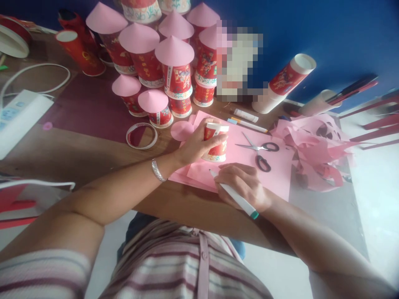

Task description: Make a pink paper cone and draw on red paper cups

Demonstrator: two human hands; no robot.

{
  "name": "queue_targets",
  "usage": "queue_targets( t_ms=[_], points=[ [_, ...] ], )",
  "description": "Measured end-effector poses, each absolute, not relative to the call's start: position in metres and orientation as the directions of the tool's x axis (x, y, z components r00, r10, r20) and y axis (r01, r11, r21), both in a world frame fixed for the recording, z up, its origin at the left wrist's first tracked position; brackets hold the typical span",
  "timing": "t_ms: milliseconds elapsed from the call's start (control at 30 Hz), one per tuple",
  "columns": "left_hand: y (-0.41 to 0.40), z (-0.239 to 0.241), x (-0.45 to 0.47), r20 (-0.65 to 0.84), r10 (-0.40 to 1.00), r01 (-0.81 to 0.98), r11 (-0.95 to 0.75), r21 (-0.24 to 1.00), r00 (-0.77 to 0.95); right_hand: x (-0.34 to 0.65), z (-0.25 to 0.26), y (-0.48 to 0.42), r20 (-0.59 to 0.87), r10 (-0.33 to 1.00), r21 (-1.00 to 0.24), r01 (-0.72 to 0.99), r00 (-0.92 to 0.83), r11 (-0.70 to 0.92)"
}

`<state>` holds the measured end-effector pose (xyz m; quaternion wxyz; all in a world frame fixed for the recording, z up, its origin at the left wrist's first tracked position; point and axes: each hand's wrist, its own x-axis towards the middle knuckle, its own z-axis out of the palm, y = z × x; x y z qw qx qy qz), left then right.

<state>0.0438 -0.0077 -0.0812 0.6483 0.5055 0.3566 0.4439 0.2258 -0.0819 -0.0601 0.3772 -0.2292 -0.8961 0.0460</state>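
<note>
My left hand (pixel 195 145) is wrapped round a red and white paper cup (pixel 216 143), which stands upside down on a sheet of pink paper (pixel 277 170). My right hand (pixel 245 187) lies on the same sheet just in front of the cup and grips a white pen (pixel 237 197) with a green end; its tip touches the paper near the cup. A cut pink paper circle (pixel 182 131) lies to the left of the cup. Black-handled scissors (pixel 260 151) lie open on the sheet to the right.
Behind stand several red cups topped with pink paper cones (pixel 174 52). A tape ring (pixel 141 136) lies to the left, a white power strip (pixel 18 118) further left. Pink paper scraps (pixel 314 149) are heaped at right, beside a stack of cups on its side (pixel 285 81) and a glue stick (pixel 246 115).
</note>
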Motion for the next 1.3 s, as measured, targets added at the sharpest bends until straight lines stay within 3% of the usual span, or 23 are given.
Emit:
queue_targets(
  t_ms=[300,433,567,1300],
  points=[
    [-0.0058,-0.0854,0.0364,0.039,0.908,-0.265,0.08,0.961,0.417,0.2262,-0.0611,-0.0793,0.668,0.48,-0.281,0.404,-0.569,0.87],
    [-0.0032,-0.0856,0.0363,-0.002,0.884,-0.331,0.176,0.927,0.467,0.2287,-0.0609,-0.077,0.676,0.496,-0.296,0.417,-0.545,0.86],
    [-0.0019,-0.0838,0.0357,-0.023,0.908,-0.291,0.158,0.944,0.418,0.2299,-0.0615,-0.0755,0.681,0.5,-0.313,0.405,-0.535,0.859],
    [-0.0026,-0.0797,0.0362,-0.036,0.909,-0.246,0.15,0.958,0.415,0.2286,-0.0615,-0.0723,0.752,0.464,-0.21,0.497,-0.468,0.842]
  ],
)
